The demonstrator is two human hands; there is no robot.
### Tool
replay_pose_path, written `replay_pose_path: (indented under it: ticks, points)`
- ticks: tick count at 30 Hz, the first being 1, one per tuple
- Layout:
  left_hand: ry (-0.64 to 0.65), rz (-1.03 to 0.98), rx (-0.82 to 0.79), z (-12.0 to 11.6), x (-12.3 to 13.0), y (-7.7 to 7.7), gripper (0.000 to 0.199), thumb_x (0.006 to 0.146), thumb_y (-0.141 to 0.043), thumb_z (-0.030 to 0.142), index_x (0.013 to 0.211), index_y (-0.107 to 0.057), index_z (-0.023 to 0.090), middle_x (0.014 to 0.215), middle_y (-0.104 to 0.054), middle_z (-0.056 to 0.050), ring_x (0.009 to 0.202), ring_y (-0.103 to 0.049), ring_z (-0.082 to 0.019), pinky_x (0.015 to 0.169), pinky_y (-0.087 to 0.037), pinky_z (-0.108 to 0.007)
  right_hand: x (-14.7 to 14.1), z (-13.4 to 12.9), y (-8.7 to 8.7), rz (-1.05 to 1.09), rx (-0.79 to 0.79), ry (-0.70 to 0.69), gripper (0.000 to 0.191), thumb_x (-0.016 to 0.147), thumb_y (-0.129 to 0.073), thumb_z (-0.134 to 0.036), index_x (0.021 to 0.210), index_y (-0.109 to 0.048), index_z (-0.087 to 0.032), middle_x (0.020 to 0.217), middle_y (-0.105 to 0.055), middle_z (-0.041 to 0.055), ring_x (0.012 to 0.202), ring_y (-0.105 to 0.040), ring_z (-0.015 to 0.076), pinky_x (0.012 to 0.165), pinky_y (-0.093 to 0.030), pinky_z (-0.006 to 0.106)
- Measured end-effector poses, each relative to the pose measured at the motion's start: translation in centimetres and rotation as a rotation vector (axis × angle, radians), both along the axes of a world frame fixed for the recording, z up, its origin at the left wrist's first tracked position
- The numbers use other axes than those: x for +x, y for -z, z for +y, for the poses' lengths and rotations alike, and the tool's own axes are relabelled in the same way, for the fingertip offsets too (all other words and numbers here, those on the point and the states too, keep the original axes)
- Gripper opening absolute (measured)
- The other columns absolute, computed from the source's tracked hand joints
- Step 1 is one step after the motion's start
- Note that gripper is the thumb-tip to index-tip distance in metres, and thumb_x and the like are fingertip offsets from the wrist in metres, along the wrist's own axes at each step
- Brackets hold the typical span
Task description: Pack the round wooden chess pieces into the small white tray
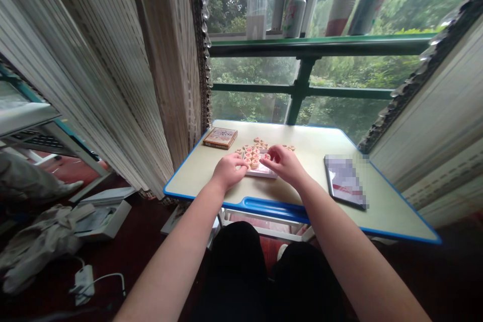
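Note:
A shallow white box (260,175) on the table holds round wooden Chinese chess pieces (256,156) with red characters, stacked in rows on its left side. My left hand (229,171) is closed at the box's left edge, its fingertips against the wall and close to the nearest stack. Over the right side of the box, my right hand (286,163) pinches a single chess piece (266,156) between thumb and fingers. Loose chess pieces (260,144) lie behind the box, and a few more sit beyond my right hand. My right hand partly hides the box's right end.
A flat brown box (220,138) lies at the table's back left. On the right rests a tablet-like device (345,181). A blue groove (273,206) runs along the front edge. Curtains flank the table, and cans (294,15) stand on the window ledge.

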State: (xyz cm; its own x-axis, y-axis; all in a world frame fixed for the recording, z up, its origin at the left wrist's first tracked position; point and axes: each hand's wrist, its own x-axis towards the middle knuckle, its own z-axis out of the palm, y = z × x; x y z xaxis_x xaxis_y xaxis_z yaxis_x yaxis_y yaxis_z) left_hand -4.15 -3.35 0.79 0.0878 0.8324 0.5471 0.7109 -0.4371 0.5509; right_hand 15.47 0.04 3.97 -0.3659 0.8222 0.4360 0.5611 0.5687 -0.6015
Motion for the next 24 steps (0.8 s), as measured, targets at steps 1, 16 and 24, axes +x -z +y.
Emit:
replay_pose_path:
  ticks: [1, 16, 24]
  points:
    - [-0.001, 0.003, 0.007, 0.00, 0.01, 0.00, 0.019, 0.070, -0.058, 0.011, 0.067, -0.074, 0.020, 0.075, -0.065, -0.002, 0.074, -0.061, -0.014, 0.075, -0.049, -0.026, 0.01, 0.02, 0.03, 0.000, 0.001, -0.003, 0.033, 0.073, -0.063, -0.050, 0.074, -0.050, -0.019, 0.065, -0.054, -0.0012, 0.058, -0.047, 0.0122, 0.055, -0.035, 0.026]
    - [0.139, -0.137, 0.041, -0.55, 0.88, -0.40, 0.015, 0.078, -0.062, 0.030, 0.079, -0.072, 0.018, 0.078, -0.065, -0.004, 0.068, -0.059, -0.012, 0.065, -0.049, -0.024, -0.53, -0.67, 0.37, 0.021, -0.089, -0.249, 0.022, 0.071, -0.067, -0.033, 0.082, -0.052, -0.020, 0.060, -0.054, -0.0051, 0.053, -0.048, 0.0092, 0.053, -0.038, 0.022]
    - [0.111, -0.184, 0.039, -0.41, 0.89, -0.54, 0.013, 0.077, -0.060, 0.024, 0.069, -0.066, 0.016, 0.072, -0.062, -0.002, 0.067, -0.056, -0.011, 0.065, -0.047, -0.024, -0.30, -0.79, 0.01, 0.019, -0.067, -0.335, 0.014, 0.075, -0.060, -0.024, 0.088, -0.059, -0.019, 0.066, -0.059, -0.0016, 0.056, -0.052, 0.0091, 0.057, -0.042, 0.022]
